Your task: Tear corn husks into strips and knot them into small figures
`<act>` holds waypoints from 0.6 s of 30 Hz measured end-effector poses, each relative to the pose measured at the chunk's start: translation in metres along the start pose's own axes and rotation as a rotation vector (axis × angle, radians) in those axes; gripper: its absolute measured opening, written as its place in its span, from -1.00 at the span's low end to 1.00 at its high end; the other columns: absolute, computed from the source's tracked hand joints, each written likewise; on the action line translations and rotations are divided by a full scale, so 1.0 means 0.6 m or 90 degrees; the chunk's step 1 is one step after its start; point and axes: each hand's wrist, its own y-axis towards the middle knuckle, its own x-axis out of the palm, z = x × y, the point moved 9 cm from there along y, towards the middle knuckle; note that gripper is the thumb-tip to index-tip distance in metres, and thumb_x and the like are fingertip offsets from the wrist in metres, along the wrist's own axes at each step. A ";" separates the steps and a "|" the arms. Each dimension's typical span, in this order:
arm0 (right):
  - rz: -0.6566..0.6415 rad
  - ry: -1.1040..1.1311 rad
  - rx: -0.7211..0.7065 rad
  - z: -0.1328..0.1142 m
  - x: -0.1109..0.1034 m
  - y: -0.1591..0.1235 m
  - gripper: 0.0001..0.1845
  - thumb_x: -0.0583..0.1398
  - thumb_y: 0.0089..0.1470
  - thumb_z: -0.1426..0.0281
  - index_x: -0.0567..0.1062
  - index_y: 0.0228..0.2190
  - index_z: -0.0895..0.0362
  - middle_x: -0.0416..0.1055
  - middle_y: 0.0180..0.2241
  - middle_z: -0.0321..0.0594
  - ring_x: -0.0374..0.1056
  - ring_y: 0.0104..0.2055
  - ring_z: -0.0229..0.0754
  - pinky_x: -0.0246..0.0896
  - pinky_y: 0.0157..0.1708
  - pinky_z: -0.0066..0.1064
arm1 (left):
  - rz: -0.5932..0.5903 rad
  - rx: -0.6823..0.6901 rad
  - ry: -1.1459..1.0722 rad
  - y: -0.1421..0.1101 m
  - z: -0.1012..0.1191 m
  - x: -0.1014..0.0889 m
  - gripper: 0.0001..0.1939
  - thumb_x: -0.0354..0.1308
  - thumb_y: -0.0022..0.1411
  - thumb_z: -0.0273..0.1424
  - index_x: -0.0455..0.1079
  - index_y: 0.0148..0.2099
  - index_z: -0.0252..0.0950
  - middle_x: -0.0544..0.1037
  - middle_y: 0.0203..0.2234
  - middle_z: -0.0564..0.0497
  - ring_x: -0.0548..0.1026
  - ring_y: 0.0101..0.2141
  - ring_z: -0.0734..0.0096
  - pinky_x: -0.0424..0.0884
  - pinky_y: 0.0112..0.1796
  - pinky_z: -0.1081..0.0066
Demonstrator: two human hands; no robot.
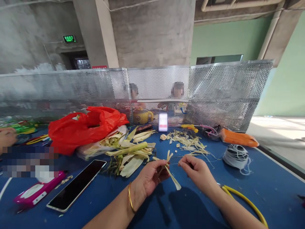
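"What is the left hand (152,178) doing?"

"Its fingers are clamped on narrow pale-yellow husk strips (175,182), which cross at the fingertips; one end splays up above them, another hangs down to their right."

"And the right hand (194,170)?"

"Thumb and forefinger are pinched together on a thin pale thread (174,164), which spans the small gap to the strips (it is so fine that I nearly miss it)."

"What lies around the fingers?"

"Left of the left fingers, a loose heap of pale, leafy husks (130,165); farther left, a flat black-screened phone (77,184). Just beyond both hands, shredded cream-coloured scraps (193,143). Well to the right of the right fingers, a round spool of white cord (236,162), its loops loose. Below them all, the flat blue tabletop (276,181)."
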 end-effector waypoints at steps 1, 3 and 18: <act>0.004 -0.031 -0.025 -0.009 -0.002 -0.002 -0.73 0.10 0.12 0.25 0.38 -0.54 0.11 0.14 -0.63 -0.40 0.10 -0.54 -0.30 -0.01 -0.53 -0.47 | 0.003 0.006 0.013 0.000 0.001 -0.001 -0.94 0.24 -0.03 -0.52 0.50 -0.42 -0.41 0.49 -0.57 0.02 0.42 -0.53 0.50 0.41 -0.36 0.47; 0.010 -0.085 -0.085 -0.031 -0.005 -0.006 -0.75 0.10 0.14 0.30 0.36 -0.54 0.11 0.17 -0.61 -0.39 0.11 -0.53 -0.30 -0.01 -0.52 -0.48 | 0.005 0.030 0.060 -0.002 0.007 -0.001 -0.94 0.26 -0.05 -0.49 0.49 -0.44 -0.40 0.47 -0.59 0.03 0.40 -0.55 0.51 0.39 -0.39 0.47; -0.097 -0.195 -0.283 -0.098 0.001 -0.029 -0.77 0.07 0.21 0.40 0.45 -0.45 0.11 0.33 -0.47 -0.27 0.27 -0.43 -0.28 0.08 -0.43 -0.48 | -0.156 0.123 0.428 -0.038 0.007 0.056 -0.81 0.33 -0.18 -0.35 0.48 -0.53 -0.39 0.44 -0.65 0.08 0.35 -0.55 0.51 0.32 -0.42 0.46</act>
